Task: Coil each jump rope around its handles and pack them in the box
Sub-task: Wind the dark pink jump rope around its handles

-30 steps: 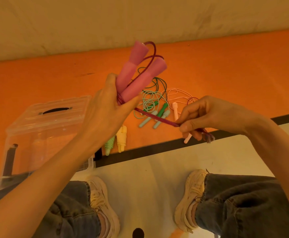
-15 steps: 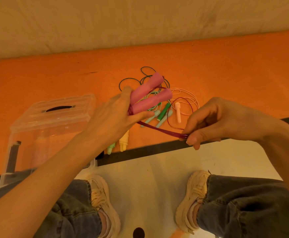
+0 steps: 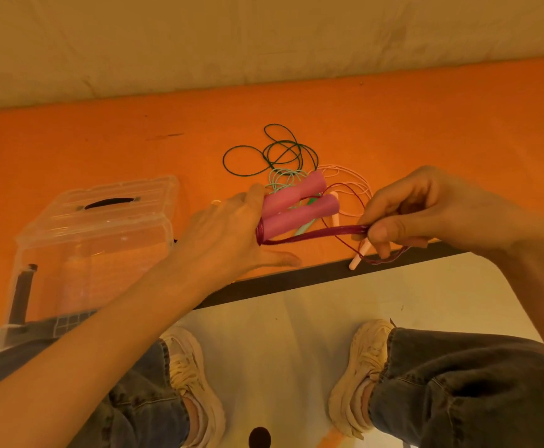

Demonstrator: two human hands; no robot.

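Two pink handles [image 3: 299, 208] sit clamped side by side in the left hand [image 3: 228, 240] above the orange mat [image 3: 102, 150] while the right hand [image 3: 425, 215] pinches the maroon cord [image 3: 312, 236] taut — thin, limp stuff, likely best gripped close to the handles.

Just beyond the left hand [image 3: 231, 234] and its pink handles [image 3: 296, 205] a tangle blocked the mat — dark green cord [image 3: 264, 156], mint cord [image 3: 280, 179], pale pink cord [image 3: 351, 176]. The taut maroon cord [image 3: 312, 236] barred the gap across to the right hand [image 3: 425, 215]. Left of the grip stood the clear box [image 3: 96, 240], lid shut — bare orange mat [image 3: 102, 150] lay open beyond it.
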